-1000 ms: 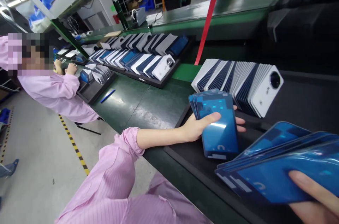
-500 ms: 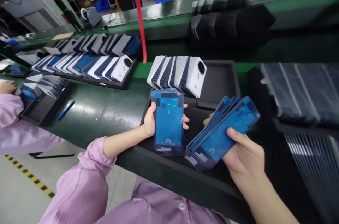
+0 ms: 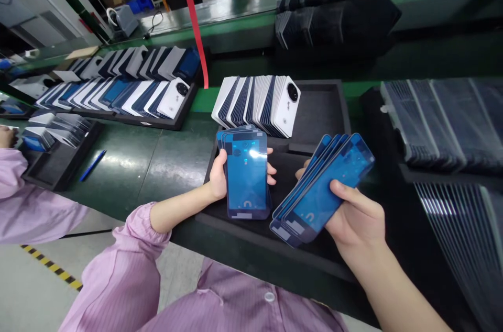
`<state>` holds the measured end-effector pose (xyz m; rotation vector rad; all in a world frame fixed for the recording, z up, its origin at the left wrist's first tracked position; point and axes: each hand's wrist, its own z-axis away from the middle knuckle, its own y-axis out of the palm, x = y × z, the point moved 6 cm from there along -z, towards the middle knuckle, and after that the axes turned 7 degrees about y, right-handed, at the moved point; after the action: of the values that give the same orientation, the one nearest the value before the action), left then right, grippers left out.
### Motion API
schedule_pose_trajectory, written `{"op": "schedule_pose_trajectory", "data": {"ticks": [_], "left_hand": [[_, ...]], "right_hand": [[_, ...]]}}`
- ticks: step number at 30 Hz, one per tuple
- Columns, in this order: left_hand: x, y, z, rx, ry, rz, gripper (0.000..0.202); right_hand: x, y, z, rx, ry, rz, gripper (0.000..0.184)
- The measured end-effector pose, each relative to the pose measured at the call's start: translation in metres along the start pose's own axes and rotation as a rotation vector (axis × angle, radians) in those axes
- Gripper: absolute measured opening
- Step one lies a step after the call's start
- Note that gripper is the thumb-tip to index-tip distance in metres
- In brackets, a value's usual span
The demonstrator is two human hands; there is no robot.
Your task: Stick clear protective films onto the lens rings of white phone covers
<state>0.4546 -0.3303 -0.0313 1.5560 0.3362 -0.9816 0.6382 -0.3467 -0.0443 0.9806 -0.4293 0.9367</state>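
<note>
My left hand is closed round a small stack of blue-filmed phone back covers, held upright over a black foam tray. My right hand grips a fanned stack of the same blue covers, thumb pressed on the top one. Both stacks hang over the tray's near part, a short gap between them. Behind them, a row of white covers with round camera rings leans on edge in the tray.
A second black tray with rows of white and blue covers lies at the left on the green bench. A blue pen lies near it. Dark trays of parts stand at right. A co-worker's pink sleeve shows at far left.
The view swung right, from the co-worker on the left to my own hands. My right hand's fanned stack came fully into view and both stacks drew nearer to each other.
</note>
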Motion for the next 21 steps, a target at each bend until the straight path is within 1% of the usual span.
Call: {"op": "schedule_pose_trajectory", "data": {"ticks": [5,11,16,21], "left_hand": [[-0.0009,0.0011,-0.0009,-0.005,-0.004,0.008,0.087],[-0.0014,0.0018,-0.0008,-0.009,-0.009,0.007,0.083],[-0.0003,-0.0019,-0.0018,-0.030,-0.006,-0.030,0.083],[-0.0008,-0.0023,-0.0032,-0.023,0.008,-0.006,0.082]], "right_hand": [[0.0007,0.0004,-0.0013,0.027,-0.023,0.039,0.043],[0.0011,-0.0003,-0.0018,-0.002,-0.029,0.014,0.044],[0.0011,0.0008,-0.0017,-0.003,-0.020,0.021,0.037],[-0.0003,-0.0008,-0.0027,-0.038,0.006,-0.016,0.037]]}}
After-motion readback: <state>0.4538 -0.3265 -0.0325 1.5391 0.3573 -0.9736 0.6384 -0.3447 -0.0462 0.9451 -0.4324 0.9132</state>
